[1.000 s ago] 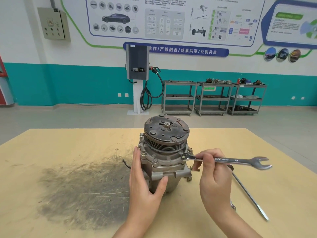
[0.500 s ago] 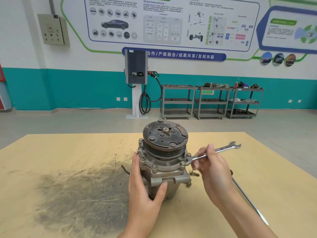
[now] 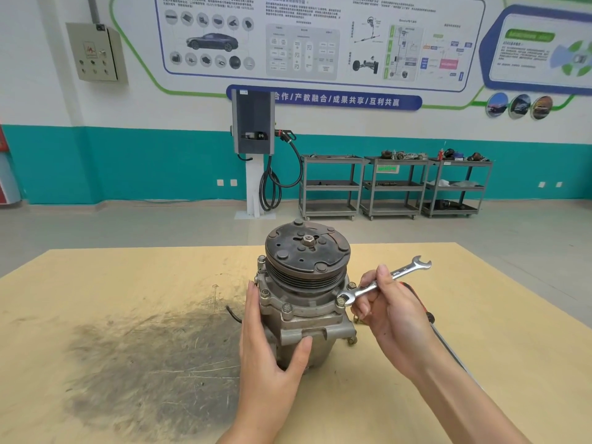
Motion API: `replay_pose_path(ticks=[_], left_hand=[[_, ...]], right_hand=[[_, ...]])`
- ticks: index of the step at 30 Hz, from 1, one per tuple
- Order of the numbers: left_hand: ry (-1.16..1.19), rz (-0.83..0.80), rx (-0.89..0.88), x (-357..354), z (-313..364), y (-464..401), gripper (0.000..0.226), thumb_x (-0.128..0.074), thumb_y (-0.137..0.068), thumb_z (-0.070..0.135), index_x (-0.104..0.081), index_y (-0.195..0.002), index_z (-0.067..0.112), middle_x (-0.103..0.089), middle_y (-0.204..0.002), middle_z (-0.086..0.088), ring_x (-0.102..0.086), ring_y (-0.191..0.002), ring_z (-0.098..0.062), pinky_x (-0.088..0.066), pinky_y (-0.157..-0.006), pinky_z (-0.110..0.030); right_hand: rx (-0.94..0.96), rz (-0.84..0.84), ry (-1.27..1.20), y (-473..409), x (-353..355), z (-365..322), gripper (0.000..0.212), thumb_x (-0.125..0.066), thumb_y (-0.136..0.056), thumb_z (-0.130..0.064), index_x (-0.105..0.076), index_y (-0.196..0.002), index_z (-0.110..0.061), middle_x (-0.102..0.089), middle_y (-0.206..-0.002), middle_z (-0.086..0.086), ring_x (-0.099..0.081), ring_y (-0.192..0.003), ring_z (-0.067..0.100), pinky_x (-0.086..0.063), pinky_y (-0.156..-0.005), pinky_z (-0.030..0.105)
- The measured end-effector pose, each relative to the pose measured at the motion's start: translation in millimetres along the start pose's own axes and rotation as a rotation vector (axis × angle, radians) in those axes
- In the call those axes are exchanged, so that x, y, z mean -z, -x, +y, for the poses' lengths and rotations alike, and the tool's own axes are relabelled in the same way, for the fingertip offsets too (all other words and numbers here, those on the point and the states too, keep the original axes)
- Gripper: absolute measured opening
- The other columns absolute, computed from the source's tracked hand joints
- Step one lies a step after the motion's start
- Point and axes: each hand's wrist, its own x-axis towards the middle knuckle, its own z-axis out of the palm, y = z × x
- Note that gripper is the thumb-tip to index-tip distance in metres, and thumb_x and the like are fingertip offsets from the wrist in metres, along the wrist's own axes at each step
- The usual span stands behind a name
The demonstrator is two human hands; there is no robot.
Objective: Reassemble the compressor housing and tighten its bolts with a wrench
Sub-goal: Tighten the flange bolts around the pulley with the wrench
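Observation:
The grey compressor [image 3: 304, 322] stands upright mid-table, its dark pulley disc [image 3: 307, 248] on top and several bolts around its flange. My left hand [image 3: 269, 341] holds the housing's left side, fingers flat along it and the thumb pressed on the front. My right hand [image 3: 387, 309] grips a silver open-end wrench [image 3: 384, 280]. Its near jaw sits on a flange bolt [image 3: 340, 301] at the right. The handle points up and to the right.
A long screwdriver [image 3: 448, 347] lies on the table behind my right forearm. A loose bolt [image 3: 352, 340] rests by the compressor's base at the right. A dark grease stain [image 3: 144, 363] covers the yellow tabletop [image 3: 480, 299] at the left. Shelving carts [image 3: 394, 187] stand far behind.
The wrench handle has swung away from me, from pointing right to pointing up-right, its jaw staying on the right flange bolt. My left hand has kept its hold on the housing.

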Motion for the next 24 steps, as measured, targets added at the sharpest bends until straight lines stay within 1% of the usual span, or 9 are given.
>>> replay_pose_path(ticks=[3, 6, 8, 10, 14, 20, 24], left_hand=[[0.013, -0.002, 0.017, -0.5, -0.4, 0.0, 0.102, -0.070, -0.069, 0.068, -0.002, -0.145, 0.069, -0.023, -0.163, 0.018, -0.027, -0.150, -0.012, -0.028, -0.121, -0.052], [0.039, -0.009, 0.036, -1.3, -1.3, 0.0, 0.112, -0.079, -0.062, 0.060, -0.004, -0.144, 0.070, -0.026, -0.162, 0.016, -0.030, -0.149, -0.013, -0.029, -0.120, -0.052], [0.033, -0.009, 0.041, -1.8, -1.8, -0.2, 0.115, -0.081, -0.060, 0.059, -0.003, -0.145, 0.069, -0.028, -0.162, 0.015, -0.032, -0.147, -0.013, -0.030, -0.120, -0.051], [0.020, -0.004, 0.041, -2.0, -1.5, -0.5, 0.116, -0.080, -0.060, 0.060, -0.002, -0.146, 0.068, -0.027, -0.162, 0.017, -0.032, -0.147, -0.011, -0.030, -0.120, -0.051], [-0.021, 0.009, 0.033, -1.7, -0.7, -0.3, 0.114, -0.077, -0.064, 0.070, 0.002, -0.146, 0.067, -0.022, -0.162, 0.021, -0.027, -0.149, -0.007, -0.029, -0.121, -0.050], [-0.044, -0.002, 0.019, 0.3, -0.3, -0.4, 0.115, -0.077, -0.064, 0.063, 0.002, -0.148, 0.064, -0.021, -0.163, 0.019, -0.026, -0.149, -0.007, -0.028, -0.121, -0.050], [-0.030, -0.008, 0.028, 1.1, 0.4, -0.3, 0.115, -0.077, -0.064, 0.061, 0.003, -0.147, 0.066, -0.022, -0.162, 0.021, -0.026, -0.148, -0.002, -0.028, -0.122, -0.048]], right_hand=[[0.014, -0.004, -0.001, -0.1, 0.4, 0.8, 0.038, -0.042, -0.091, -0.045, -0.058, -0.078, -0.013, -0.050, -0.054, 0.005, -0.047, -0.054, 0.017, -0.035, -0.065, 0.034], [0.044, 0.001, -0.002, 0.5, -2.2, 3.6, 0.039, -0.042, -0.093, -0.047, -0.058, -0.078, -0.015, -0.049, -0.054, 0.004, -0.046, -0.053, 0.015, -0.037, -0.065, 0.032], [0.063, 0.001, -0.034, 2.2, -4.5, 5.8, 0.039, -0.042, -0.093, -0.049, -0.060, -0.074, -0.019, -0.047, -0.054, 0.002, -0.045, -0.054, 0.014, -0.038, -0.063, 0.029], [0.082, -0.009, -0.043, 4.5, -5.1, 7.1, 0.040, -0.041, -0.092, -0.050, -0.062, -0.071, -0.023, -0.046, -0.055, 0.000, -0.045, -0.056, 0.014, -0.038, -0.064, 0.029], [0.120, -0.025, -0.015, 11.0, -4.6, 9.0, 0.042, -0.037, -0.095, -0.049, -0.062, -0.073, -0.024, -0.049, -0.060, 0.000, -0.047, -0.062, 0.015, -0.037, -0.070, 0.032], [0.147, -0.018, -0.038, 17.6, -7.5, 10.1, 0.041, -0.035, -0.096, -0.046, -0.063, -0.073, -0.025, -0.051, -0.062, 0.002, -0.050, -0.066, 0.016, -0.040, -0.075, 0.033], [0.152, 0.007, -0.035, 19.6, -10.8, 11.9, 0.039, -0.037, -0.094, -0.045, -0.062, -0.074, -0.025, -0.051, -0.061, 0.002, -0.052, -0.064, 0.014, -0.040, -0.072, 0.032]])
